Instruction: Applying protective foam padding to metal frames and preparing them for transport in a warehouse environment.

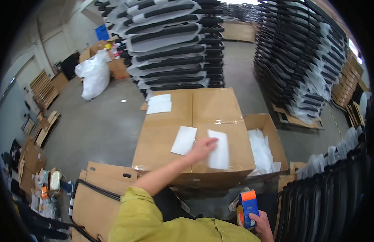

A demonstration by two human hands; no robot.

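Large cardboard box [195, 133] sits closed on the floor in front of the person, flaps down, with a strip of clear tape [219, 121] shining across the centre seam. Sealing looks done, at least along the part in view.

Labels: two white sheets [159, 103] lie at the far left corner of the lid, one white label [184, 140] near the middle, and a second white label [219, 149] to its right. By my reading the labelling is well along; the last label looks only now being pressed flat.

Left hand [202, 148]: reached out over the lid, palm down, fingers spread flat and touching the left edge of that right-hand label. It grips nothing.

Right hand [260, 221]: low, close to the body, grip wrapped round the handle of an orange and blue tape dispenser [247, 207], held clear of the box.

Beside the box on the right, an open carton [271, 129] with white plastic wrapping [261, 151] inside. Stacks of black parts [300, 56] stand behind.
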